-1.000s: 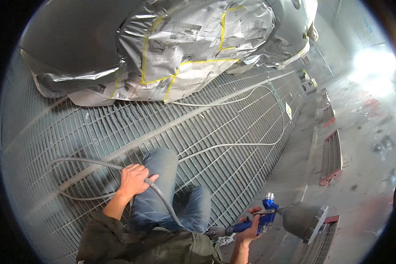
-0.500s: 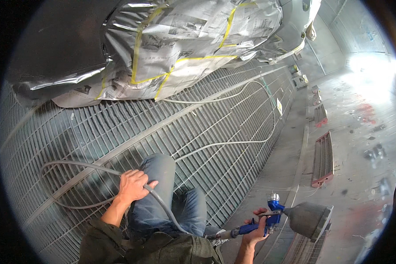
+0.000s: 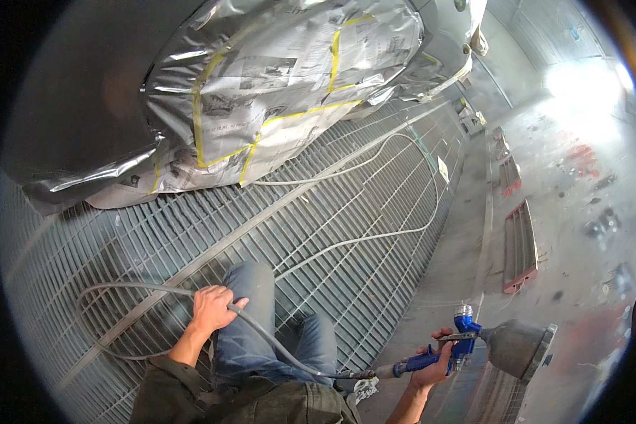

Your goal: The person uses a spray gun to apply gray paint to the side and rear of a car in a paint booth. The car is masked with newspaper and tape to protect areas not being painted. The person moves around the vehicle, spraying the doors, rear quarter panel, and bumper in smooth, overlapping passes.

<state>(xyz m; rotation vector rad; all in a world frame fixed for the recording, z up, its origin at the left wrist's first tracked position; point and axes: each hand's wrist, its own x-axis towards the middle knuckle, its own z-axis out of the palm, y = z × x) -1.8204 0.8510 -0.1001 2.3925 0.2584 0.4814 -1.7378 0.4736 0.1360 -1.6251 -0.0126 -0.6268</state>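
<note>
My left hand (image 3: 213, 308) is closed round a grey air hose (image 3: 272, 340) in front of my left thigh. From that fist the hose runs across my lap to the handle of a blue spray gun (image 3: 431, 359). My right hand (image 3: 433, 366) grips the gun by its handle at the lower right, fingers near the trigger. A grey paint cup (image 3: 514, 348) sits on the gun and points away to the right. On the other side of my left hand the hose loops over the floor grating.
A dark car body (image 3: 71, 92), partly masked with newspaper and yellow tape (image 3: 261, 106), stands at the upper left. The metal floor grating (image 3: 332, 283) carries more hose in a long curve. A paint-stained wall (image 3: 572, 233) with red-framed grilles (image 3: 520, 247) runs along the right.
The spray gun and my right hand have moved right and slightly up. The hose stretches straighter across my lap. My view has shifted, so the car and grating sit lower and further left.
</note>
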